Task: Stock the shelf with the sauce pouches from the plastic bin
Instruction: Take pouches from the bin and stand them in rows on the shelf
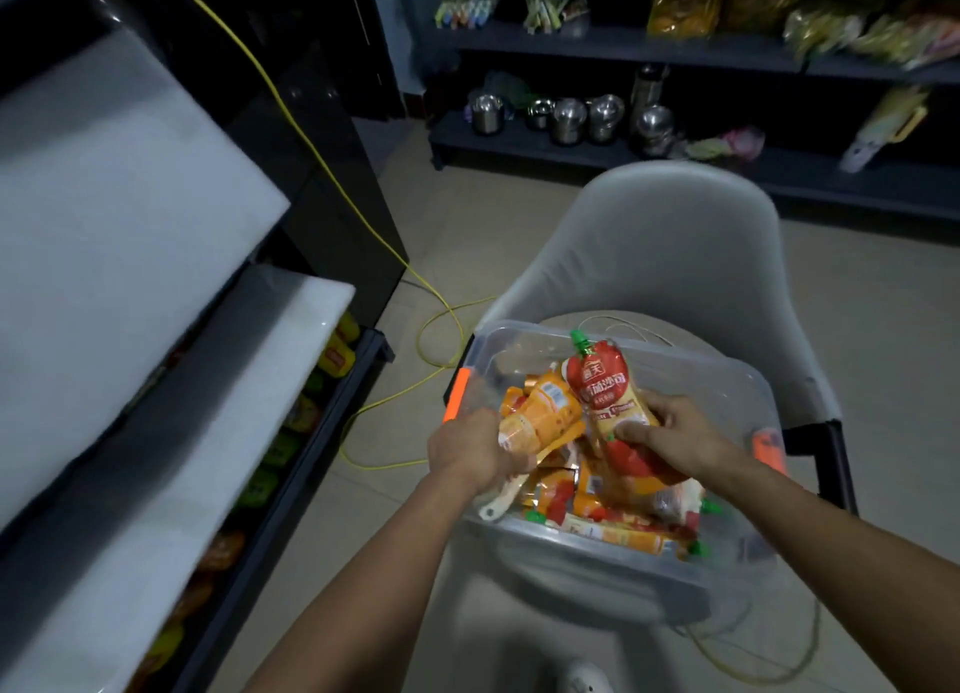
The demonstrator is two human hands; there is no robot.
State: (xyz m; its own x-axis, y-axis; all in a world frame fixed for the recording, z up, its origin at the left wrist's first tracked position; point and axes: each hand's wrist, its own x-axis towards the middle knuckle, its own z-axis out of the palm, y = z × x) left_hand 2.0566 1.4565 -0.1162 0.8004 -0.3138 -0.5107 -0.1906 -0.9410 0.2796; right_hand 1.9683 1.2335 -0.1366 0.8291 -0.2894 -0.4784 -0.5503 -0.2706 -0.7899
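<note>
The red sauce pouch [605, 391] with the green cap stands upright over the plastic bin [727, 367], pinched low on its body between the thumb and curled fingers of the right hand [675, 432]. Just beside it, the left hand [470, 451] is wrapped round the bottom of an orange pouch [540, 412]. It may be gripping more than one; the fist covers that part. Under both hands the rest of the pouches [613, 505] lie jumbled in the bin, their print too blurred to read.

The bin is clear, with an orange latch [457, 396] at its left end, and it sits on the seat of a grey chair [675, 245]. To the left is the shelf [156, 380], smeared by motion. Yellow and orange packs on its bottom tier are half hidden under the pale board above. A yellow cable [311, 141] trails across the floor behind the bin. Far shelves [623, 43] hold steel pots [569, 118] and dim bagged goods.
</note>
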